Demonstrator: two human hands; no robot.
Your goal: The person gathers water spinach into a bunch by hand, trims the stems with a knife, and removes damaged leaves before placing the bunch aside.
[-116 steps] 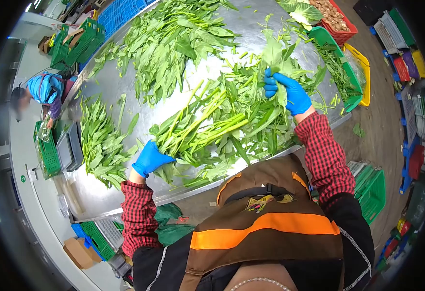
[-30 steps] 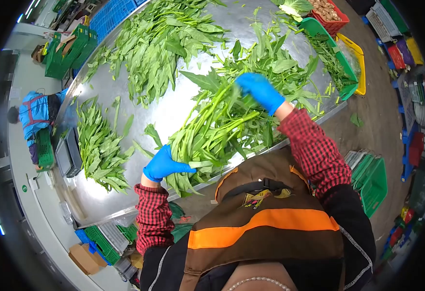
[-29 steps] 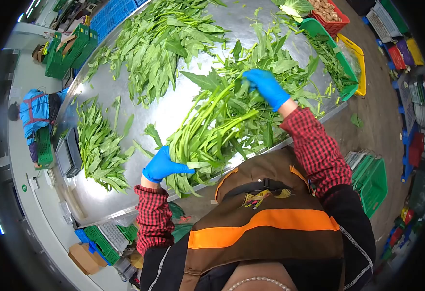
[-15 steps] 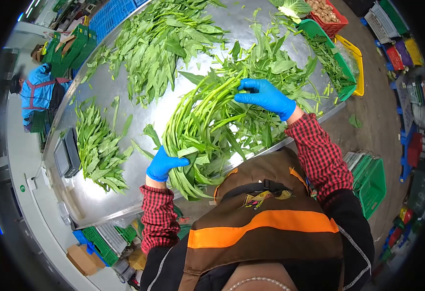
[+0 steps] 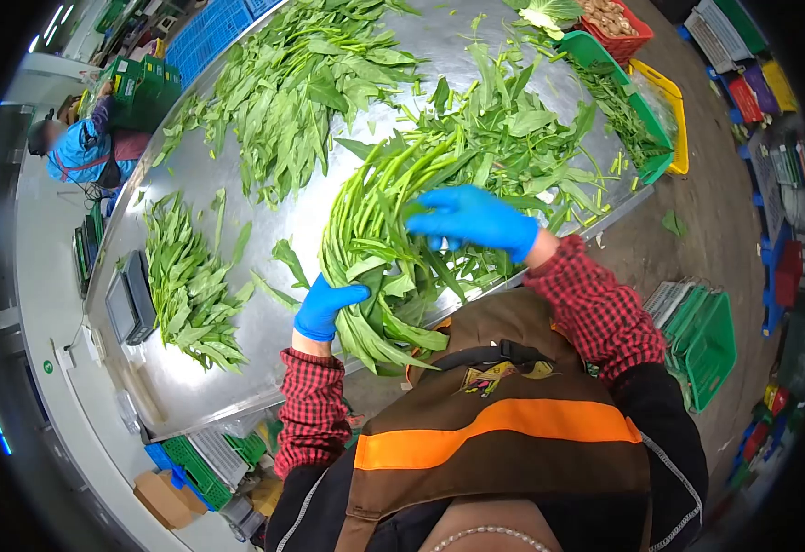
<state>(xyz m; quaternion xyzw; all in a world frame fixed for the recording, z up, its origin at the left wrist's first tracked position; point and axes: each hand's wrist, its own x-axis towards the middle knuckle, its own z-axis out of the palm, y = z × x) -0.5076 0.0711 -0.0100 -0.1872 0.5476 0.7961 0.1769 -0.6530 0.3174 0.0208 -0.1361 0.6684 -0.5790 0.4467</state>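
A thick bunch of water spinach (image 5: 365, 216), long pale-green stems bending over into leaves, is gripped in my blue-gloved left hand (image 5: 329, 305). Thumb and fingers wrap around its leafy lower part, close to the front edge of the metal table (image 5: 264, 368). My right hand (image 5: 476, 221), also gloved in blue, is at the right side of the bunch, its fingers pointing left and smeared by motion. Behind and under that hand spreads a loose pile of the same greens (image 5: 522, 124), with cut stem ends scattered around.
A large heap of greens (image 5: 301, 92) lies at the back, a smaller pile (image 5: 186, 285) at left beside a grey scale (image 5: 129, 296). Green (image 5: 660, 166), yellow (image 5: 681, 138) and red (image 5: 623, 48) crates line the right edge. A person in blue (image 5: 85, 152) stands beyond the table's left side.
My right hand has come off the upper stems and moved down and left along the bunch. My left hand has shifted slightly right and up with the bunch. The person at left reaches toward green crates.
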